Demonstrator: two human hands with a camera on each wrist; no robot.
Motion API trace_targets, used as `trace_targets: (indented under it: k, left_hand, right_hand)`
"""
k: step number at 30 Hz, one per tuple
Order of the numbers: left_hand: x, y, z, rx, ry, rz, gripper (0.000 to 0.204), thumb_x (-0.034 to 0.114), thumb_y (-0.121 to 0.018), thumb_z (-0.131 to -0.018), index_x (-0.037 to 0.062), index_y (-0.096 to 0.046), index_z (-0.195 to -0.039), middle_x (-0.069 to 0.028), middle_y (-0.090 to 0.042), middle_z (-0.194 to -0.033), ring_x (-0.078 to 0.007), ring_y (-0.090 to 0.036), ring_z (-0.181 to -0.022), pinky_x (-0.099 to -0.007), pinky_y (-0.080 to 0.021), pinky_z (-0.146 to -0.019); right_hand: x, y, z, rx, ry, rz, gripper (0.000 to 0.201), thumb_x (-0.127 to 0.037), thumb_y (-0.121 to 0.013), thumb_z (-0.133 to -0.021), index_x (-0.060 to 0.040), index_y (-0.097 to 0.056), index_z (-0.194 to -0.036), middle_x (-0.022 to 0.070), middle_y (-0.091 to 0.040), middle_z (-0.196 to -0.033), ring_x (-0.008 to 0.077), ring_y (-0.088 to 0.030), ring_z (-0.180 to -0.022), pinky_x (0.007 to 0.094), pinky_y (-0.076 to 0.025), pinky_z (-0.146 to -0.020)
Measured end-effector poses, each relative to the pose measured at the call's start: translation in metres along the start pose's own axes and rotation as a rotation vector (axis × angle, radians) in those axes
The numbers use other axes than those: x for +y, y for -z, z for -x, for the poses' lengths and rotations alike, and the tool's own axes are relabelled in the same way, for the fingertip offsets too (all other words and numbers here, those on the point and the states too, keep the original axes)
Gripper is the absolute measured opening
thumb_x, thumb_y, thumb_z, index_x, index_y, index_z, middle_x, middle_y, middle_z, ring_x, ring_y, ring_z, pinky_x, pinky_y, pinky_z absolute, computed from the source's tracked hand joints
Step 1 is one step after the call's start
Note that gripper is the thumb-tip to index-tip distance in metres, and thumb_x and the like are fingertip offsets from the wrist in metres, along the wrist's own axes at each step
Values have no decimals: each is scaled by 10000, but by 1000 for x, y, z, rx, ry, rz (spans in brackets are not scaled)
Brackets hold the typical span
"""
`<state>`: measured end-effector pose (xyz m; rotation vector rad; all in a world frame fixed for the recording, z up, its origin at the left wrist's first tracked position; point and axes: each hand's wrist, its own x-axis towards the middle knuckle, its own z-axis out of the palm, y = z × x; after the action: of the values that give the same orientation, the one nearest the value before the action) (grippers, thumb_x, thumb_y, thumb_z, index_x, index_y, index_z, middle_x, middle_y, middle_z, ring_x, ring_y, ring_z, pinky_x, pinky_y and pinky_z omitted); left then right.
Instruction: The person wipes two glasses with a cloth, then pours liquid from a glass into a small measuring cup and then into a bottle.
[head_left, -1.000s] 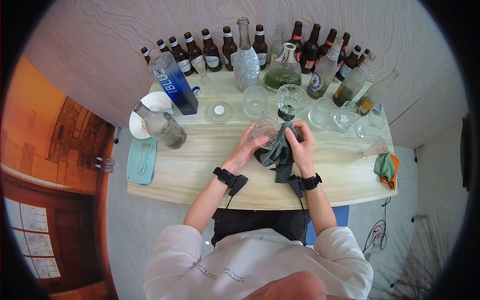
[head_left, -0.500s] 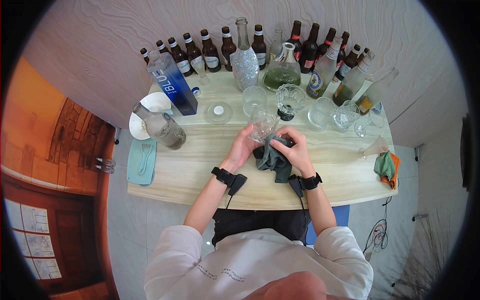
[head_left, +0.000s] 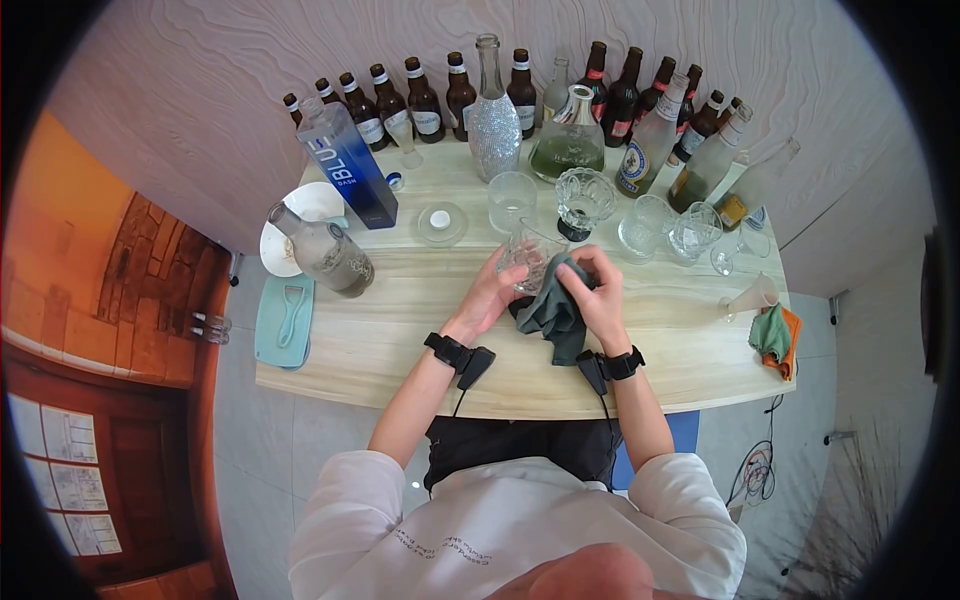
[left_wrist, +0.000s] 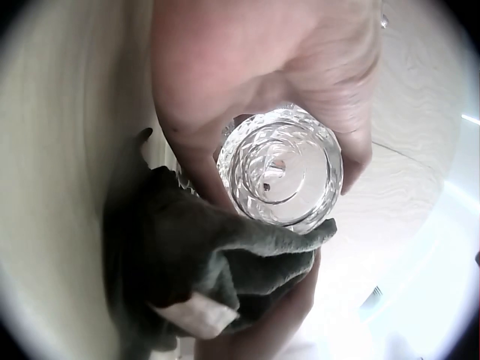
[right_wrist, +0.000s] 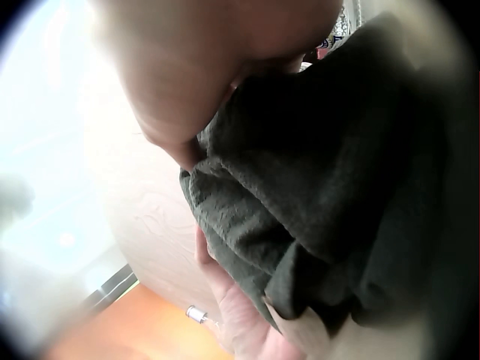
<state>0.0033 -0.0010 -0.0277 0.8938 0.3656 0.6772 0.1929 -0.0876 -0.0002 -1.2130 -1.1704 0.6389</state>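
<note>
- Dark green fabric cloth (head_left: 553, 318) was pinched in our right hand (head_left: 604, 300), against the glass.
- Our left hand (head_left: 486, 300) curled its fingers and thumb round that clear, patterned glass tumbler (head_left: 533, 258), tilted above the pale wooden table (head_left: 420, 350).
- We risked a slip if the cloth tugged, or a chip against the scalloped clear-glass bowl (head_left: 585, 192) nearby.

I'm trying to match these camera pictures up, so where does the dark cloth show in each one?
Head: near the middle, the dark cloth hangs from the right hand, against the glass.
Left wrist: lower left, below the glass.
Right wrist: a big dark mass over the centre and right, below the right hand's near fingers.
Shared landmark: the right hand, touching the cloth in all three.
</note>
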Motion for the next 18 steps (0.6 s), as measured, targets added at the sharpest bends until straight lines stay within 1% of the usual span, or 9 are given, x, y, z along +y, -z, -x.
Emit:
trace_targets:
  k: [2, 5, 8, 11, 14, 17, 18]
  left_hand:
    - [1, 0, 0, -17, -5, -49, 784, 378, -726, -947, 60, -373, -1570, -100, -555, -1464, -205, -567, -1316, -411, -489, -1076]
    - [5, -7, 2, -15, -7, -52, 804, 444, -723, -935, 58, -401, -1564, -109, -554, -1491, -232, -544, -1363, -421, -435, -1138]
    - [9, -17, 3, -1, -29, 77, 809, 452, -711, -944, 69, -385, -1577, -120, -545, -1505, -237, -541, -1372, -429, -431, -1145]
    - [6, -7, 2, 13, -37, 181, 749, 372, -707, -973, 87, -358, -1572, -112, -536, -1489, -234, -542, -1367, -434, -472, -1104]
    - [2, -5, 3, 42, -65, 53, 746, 303, -732, -963, 98, -350, -1571, -104, -545, -1476, -236, -552, -1352, -428, -478, -1092]
    - [7, -10, 6, 38, -45, 39, 754, 241, -762, -941, 94, -365, -1564, -101, -553, -1459, -224, -557, -1340, -418, -481, -1085]
    - [5, -8, 5, 45, -32, 31, 751, 231, -767, -937, 90, -372, -1560, -100, -556, -1454, -220, -561, -1333, -416, -482, -1085]
  right_hand:
    - [0, 0, -1, 68, -33, -104, 163, -85, -793, -904, -22, -659, -973, -17, -651, -810, 43, -565, -727, 221, -435, -664]
    - [-6, -2, -3, 117, -49, -196, 148, -67, -776, -922, -19, -651, -984, -39, -647, -801, 24, -565, -730, 207, -431, -660]
    - [1, 2, -2, 28, -71, -122, 179, -92, -817, -890, -25, -664, -955, -28, -652, -808, 32, -559, -726, 215, -433, -671]
    - [4, 3, -1, -159, -75, 70, 199, -113, -849, -851, -31, -681, -919, -16, -650, -799, 45, -550, -712, 228, -425, -658]
    - [-13, -2, -2, -195, 165, 165, 204, -123, -860, -830, -30, -691, -897, -3, -645, -766, 62, -544, -688, 245, -422, -636]
    - [-10, -1, -1, -170, 141, 152, 207, -116, -855, -833, -23, -690, -915, 3, -651, -767, 70, -548, -680, 242, -424, -636]
    - [-7, 0, -1, -120, 89, 125, 208, -115, -851, -840, -21, -687, -925, 4, -652, -775, 68, -549, -686, 238, -427, -643]
